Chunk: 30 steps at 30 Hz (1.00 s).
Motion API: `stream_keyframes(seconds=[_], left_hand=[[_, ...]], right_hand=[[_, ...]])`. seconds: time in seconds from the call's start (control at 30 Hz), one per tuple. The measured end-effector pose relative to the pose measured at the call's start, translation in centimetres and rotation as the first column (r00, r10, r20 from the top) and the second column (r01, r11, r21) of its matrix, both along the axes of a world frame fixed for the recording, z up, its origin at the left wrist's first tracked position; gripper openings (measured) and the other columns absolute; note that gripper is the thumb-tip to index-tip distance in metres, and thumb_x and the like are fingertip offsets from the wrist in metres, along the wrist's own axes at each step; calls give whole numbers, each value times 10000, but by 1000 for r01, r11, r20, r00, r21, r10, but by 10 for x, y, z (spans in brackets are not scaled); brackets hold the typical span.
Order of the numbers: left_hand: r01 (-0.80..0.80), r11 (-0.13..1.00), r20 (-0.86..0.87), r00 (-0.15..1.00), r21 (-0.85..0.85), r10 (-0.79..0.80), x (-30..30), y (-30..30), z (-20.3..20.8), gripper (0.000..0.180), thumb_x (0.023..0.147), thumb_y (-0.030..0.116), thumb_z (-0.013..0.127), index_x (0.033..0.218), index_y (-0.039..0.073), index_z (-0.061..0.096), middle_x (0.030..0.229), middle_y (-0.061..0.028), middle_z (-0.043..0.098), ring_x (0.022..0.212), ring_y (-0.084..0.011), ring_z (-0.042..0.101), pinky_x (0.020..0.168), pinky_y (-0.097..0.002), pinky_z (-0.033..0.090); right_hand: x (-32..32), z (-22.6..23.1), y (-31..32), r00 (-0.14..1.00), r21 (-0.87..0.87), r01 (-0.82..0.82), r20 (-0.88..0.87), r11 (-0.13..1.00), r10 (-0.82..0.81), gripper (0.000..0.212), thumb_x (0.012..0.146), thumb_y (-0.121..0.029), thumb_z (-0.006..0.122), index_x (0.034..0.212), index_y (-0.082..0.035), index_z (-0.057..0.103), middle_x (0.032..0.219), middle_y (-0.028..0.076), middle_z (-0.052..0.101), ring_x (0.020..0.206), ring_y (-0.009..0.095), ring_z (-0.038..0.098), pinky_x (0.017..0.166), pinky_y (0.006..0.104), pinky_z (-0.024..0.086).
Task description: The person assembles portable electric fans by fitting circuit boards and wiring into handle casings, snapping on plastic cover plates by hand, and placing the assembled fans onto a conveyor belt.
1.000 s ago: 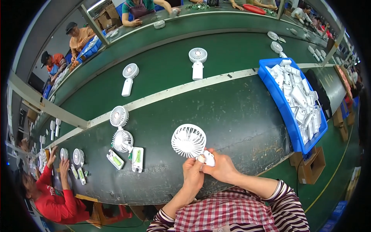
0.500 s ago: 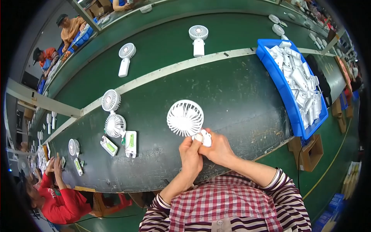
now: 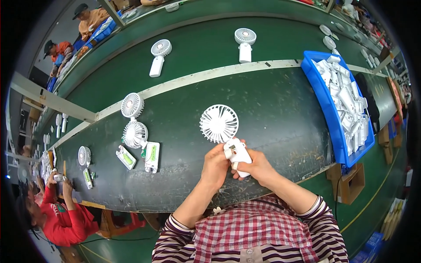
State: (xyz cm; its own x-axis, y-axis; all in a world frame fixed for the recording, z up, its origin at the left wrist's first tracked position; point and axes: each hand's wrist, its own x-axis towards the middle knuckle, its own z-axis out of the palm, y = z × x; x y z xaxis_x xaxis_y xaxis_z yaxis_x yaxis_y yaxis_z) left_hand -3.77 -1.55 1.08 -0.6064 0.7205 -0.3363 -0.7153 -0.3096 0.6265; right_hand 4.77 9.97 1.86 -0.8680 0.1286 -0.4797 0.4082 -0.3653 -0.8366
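Observation:
Over the dark worktable (image 3: 280,127) I hold a white handheld fan (image 3: 239,154) in both hands, its round grille away from me. My left hand (image 3: 215,165) is closed around the left side of the handle near the neck. My right hand (image 3: 259,168) grips the handle's lower right part, thumb across its face. A small opening shows near the handle's top. To the left lie more fans, among them a fan with its grille (image 3: 135,134) beside an open handle shell (image 3: 151,157) with a green battery inside. Another open shell (image 3: 126,158) lies next to it.
A blue bin (image 3: 337,127) full of white plastic shells stands at the right. Beyond a pale rail (image 3: 197,79), fans (image 3: 245,46) lie on a green conveyor belt (image 3: 201,50). A co-worker in red (image 3: 70,221) works at the left; a cardboard box (image 3: 351,184) sits below the bin.
The fan's handle has come into view between my hands, its face now turned up. My right hand has shifted down along it. The whole view has shifted slightly.

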Motion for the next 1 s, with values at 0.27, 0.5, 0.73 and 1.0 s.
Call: stream_keyframes(seconds=[0.27, 0.5, 0.73, 1.0], left_hand=[[-27, 992, -136, 991, -126, 10, 8, 0, -3, 246, 797, 28, 545, 1038, -22, 552, 940, -83, 620, 733, -112, 583, 581, -234, 472], [-80, 988, -152, 987, -131, 60, 6, -3, -13, 206, 805, 47, 552, 1002, -9, 572, 868, -71, 626, 670, -105, 580, 555, -223, 460], [-149, 974, -126, 984, -173, 128, -14, 4, -9, 262, 827, 66, 535, 1071, -30, 537, 879, -63, 610, 665, -80, 541, 560, -207, 430], [-439, 826, -844, 530, -353, -80, -15, 0, -51, 191, 825, 54, 527, 992, 7, 606, 683, -61, 621, 615, -90, 583, 563, -219, 456]], right_hand=[[0, 0, -4, 1000, -118, -14, 6, 993, 15, 224, 806, -84, 557, 991, 38, 527, 756, 116, 604, 618, 171, 611, 542, 253, 504], [-5, 0, -10, 1000, -64, -10, 1, 998, 10, 212, 814, -67, 533, 994, 45, 521, 723, 109, 599, 562, 159, 595, 488, 239, 480], [-30, 6, 13, 1000, -48, 9, 3, 999, -9, 214, 797, -81, 547, 973, 36, 522, 723, 121, 602, 559, 172, 593, 481, 258, 478], [-168, 3, 115, 973, 163, 211, -129, 964, -191, 269, 790, -95, 501, 1034, 15, 466, 767, 117, 605, 583, 181, 599, 469, 267, 488]])
